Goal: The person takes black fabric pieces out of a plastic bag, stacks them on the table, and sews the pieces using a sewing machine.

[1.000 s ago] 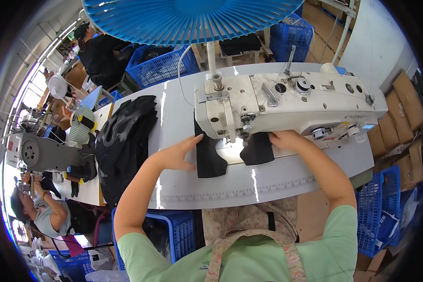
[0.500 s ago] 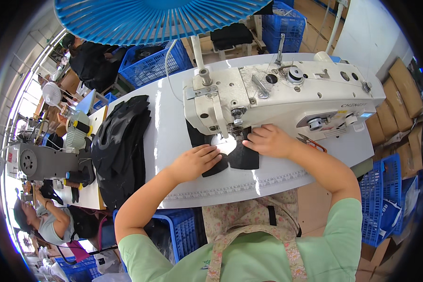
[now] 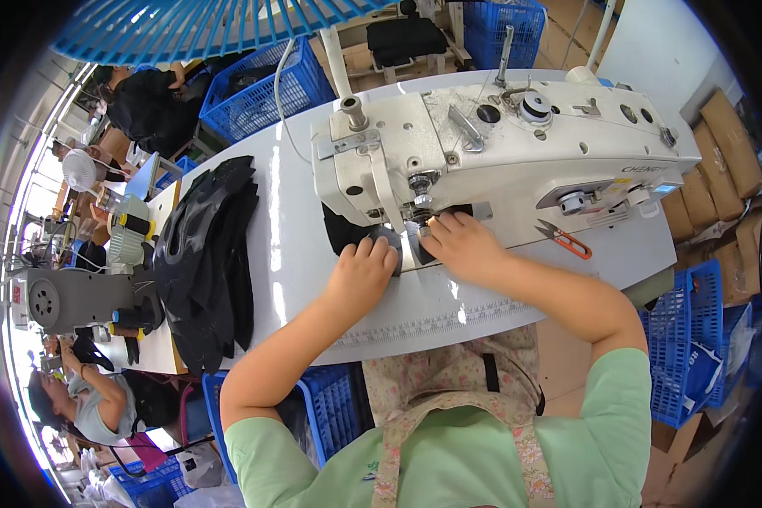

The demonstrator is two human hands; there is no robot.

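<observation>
Under the needle of the white sewing machine (image 3: 516, 135) lies a black fabric piece (image 3: 342, 231), partly hidden by the machine head and my hands. My left hand (image 3: 361, 269) is closed on the cloth's near part, left of the needle, its curled fingers pressed together. Close by the presser foot, my right hand (image 3: 461, 247) pinches the cloth on its right side; the fingertips are partly hidden. Thread snips (image 3: 567, 240) with orange handles rest on the machine bed, right of my right hand.
A stack of black cut pieces (image 3: 207, 254) lies at the table's left. A printed ruler strip (image 3: 432, 319) runs along the front edge. Beyond the table stands a blue crate (image 3: 267, 97), and a blue fan (image 3: 220, 25) hangs overhead. Co-workers sit at left.
Both hands and the fabric have shifted, and more of the cloth is now covered by my hands. My left fingers have curled from a flatter pose. The whole view has tilted slightly.
</observation>
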